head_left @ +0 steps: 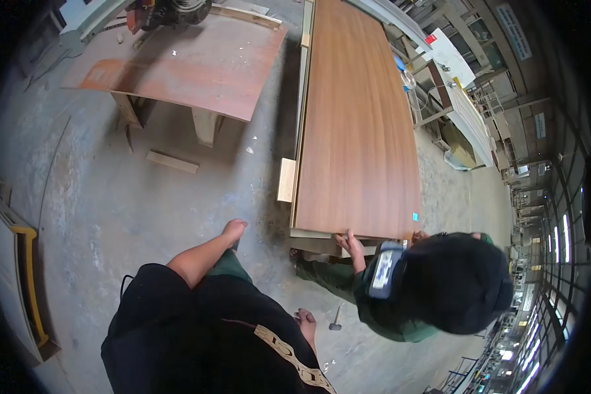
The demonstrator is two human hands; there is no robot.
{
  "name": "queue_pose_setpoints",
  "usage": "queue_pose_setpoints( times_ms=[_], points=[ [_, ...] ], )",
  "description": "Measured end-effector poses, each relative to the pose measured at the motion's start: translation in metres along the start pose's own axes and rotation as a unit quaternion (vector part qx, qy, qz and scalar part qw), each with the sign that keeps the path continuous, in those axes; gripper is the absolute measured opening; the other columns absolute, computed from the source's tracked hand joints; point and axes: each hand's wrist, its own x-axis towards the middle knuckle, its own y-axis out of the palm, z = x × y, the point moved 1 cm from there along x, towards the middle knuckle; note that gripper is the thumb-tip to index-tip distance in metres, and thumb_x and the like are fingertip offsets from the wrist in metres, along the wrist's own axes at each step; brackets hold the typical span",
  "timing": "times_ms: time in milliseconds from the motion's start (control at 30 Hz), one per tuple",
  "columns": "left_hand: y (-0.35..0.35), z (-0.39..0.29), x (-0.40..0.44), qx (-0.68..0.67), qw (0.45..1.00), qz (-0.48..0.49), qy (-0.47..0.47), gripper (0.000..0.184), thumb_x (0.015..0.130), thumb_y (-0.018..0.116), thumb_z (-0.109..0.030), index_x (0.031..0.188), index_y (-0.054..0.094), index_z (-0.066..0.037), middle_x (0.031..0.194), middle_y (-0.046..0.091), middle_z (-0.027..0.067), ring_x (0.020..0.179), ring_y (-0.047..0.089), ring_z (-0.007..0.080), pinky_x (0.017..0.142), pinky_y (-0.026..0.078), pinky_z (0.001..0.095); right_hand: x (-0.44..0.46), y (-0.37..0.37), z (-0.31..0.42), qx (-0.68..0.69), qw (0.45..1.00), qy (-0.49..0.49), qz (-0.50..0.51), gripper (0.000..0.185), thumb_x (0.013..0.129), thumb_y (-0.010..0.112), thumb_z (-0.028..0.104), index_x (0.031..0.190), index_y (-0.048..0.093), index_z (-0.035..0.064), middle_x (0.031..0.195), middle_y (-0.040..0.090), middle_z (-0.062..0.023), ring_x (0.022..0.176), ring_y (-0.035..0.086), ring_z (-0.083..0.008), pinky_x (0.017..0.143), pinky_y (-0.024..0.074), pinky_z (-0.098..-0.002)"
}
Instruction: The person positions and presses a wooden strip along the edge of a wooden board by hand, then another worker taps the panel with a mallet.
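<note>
My left hand (234, 230) hangs over the concrete floor, left of the near end of a wood-grain panel (354, 125). Its fingers are curled in, with nothing visible in them. Low by my side is my right hand (305, 323), its fingers loosely bent and a little apart, holding nothing I can see. The nearest thing to it is a hammer (335, 318) lying on the floor. A co-worker in a black cap (456, 282) bends at the panel's near end. One hand of the co-worker (352, 248) touches the panel's edge.
At upper left stands a low table (197, 72) with a machine (171, 13) over it. A wood strip (172, 161) lies on the floor, and a wood block (286, 180) juts out beside the panel. A yellow-edged frame (27, 282) leans at far left.
</note>
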Motion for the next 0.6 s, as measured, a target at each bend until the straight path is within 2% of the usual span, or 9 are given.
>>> queue_pose_setpoints(
  times_ms=[67, 100, 133, 167, 267, 367, 600],
  points=[
    [-0.018, 0.014, -0.012, 0.036, 0.999, -0.001, -0.012, 0.039, 0.084, 0.061, -0.036, 0.11, 0.065, -0.007, 0.111, 0.064, 0.0151, 0.106, 0.059, 0.029, 0.09, 0.046, 0.0368, -0.024, -0.005, -0.029, -0.015, 0.999, 0.023, -0.018, 0.021, 0.091, 0.062, 0.023, 0.102, 0.064, 0.0041, 0.086, 0.064, -0.005, 0.072, 0.061, -0.0142, 0.061, 0.0492, -0.0275],
    [-0.031, 0.008, -0.038, 0.174, 0.984, -0.012, 0.03, 0.041, 0.083, 0.062, -0.037, 0.11, 0.065, -0.007, 0.112, 0.064, 0.0161, 0.106, 0.06, 0.0304, 0.09, 0.046, 0.0374, -0.037, -0.01, -0.052, -0.024, 0.999, 0.029, -0.021, 0.02, 0.091, 0.062, 0.022, 0.1, 0.064, 0.0037, 0.085, 0.064, -0.0047, 0.071, 0.06, -0.0136, 0.061, 0.0489, -0.0274],
    [-0.041, 0.005, -0.06, 0.309, 0.948, -0.025, 0.07, 0.042, 0.082, 0.062, -0.038, 0.109, 0.065, -0.006, 0.112, 0.064, 0.0171, 0.106, 0.06, 0.0319, 0.09, 0.047, 0.038, -0.025, -0.026, -0.12, 0.025, 0.998, 0.026, -0.042, 0.02, 0.09, 0.063, 0.021, 0.098, 0.064, 0.0028, 0.085, 0.064, -0.0046, 0.072, 0.059, -0.0143, 0.061, 0.0487, -0.0281],
    [-0.048, 0.013, -0.071, 0.365, 0.928, -0.053, 0.052, 0.043, 0.083, 0.059, -0.037, 0.113, 0.063, -0.007, 0.119, 0.061, 0.0171, 0.112, 0.057, 0.0319, 0.094, 0.045, 0.0398, -0.042, -0.028, -0.146, -0.014, 0.999, 0.034, -0.035, 0.02, 0.09, 0.063, 0.021, 0.096, 0.064, 0.0025, 0.083, 0.064, -0.0046, 0.072, 0.059, -0.0147, 0.061, 0.0484, -0.0291],
    [-0.078, 0.05, -0.105, 0.435, 0.89, -0.088, 0.102, 0.045, 0.084, 0.057, -0.036, 0.119, 0.061, -0.008, 0.124, 0.058, 0.0163, 0.117, 0.054, 0.0309, 0.099, 0.044, 0.0397, -0.047, -0.024, -0.198, -0.075, 0.997, 0.031, -0.018, 0.02, 0.09, 0.063, 0.021, 0.094, 0.064, 0.0023, 0.081, 0.064, -0.0044, 0.072, 0.059, -0.0148, 0.061, 0.048, -0.03],
    [-0.11, 0.071, -0.156, 0.446, 0.887, -0.096, 0.066, 0.047, 0.083, 0.055, -0.035, 0.123, 0.058, -0.01, 0.13, 0.055, 0.0163, 0.121, 0.052, 0.0305, 0.102, 0.042, 0.0397, -0.049, -0.002, -0.23, -0.156, 0.988, -0.005, 0.007, 0.018, 0.09, 0.063, 0.021, 0.092, 0.064, 0.0024, 0.079, 0.063, -0.0038, 0.071, 0.059, -0.0143, 0.061, 0.0475, -0.0299],
    [-0.202, 0.136, -0.193, 0.475, 0.87, -0.122, 0.044, 0.048, 0.079, 0.054, -0.031, 0.117, 0.061, -0.003, 0.121, 0.059, 0.0227, 0.116, 0.054, 0.0363, 0.1, 0.043, 0.0405, -0.108, 0.005, -0.299, -0.353, 0.933, -0.053, 0.052, 0.017, 0.09, 0.062, 0.019, 0.086, 0.065, 0.0028, 0.074, 0.062, -0.0024, 0.069, 0.057, -0.0132, 0.061, 0.0463, -0.0297]
  ],
)
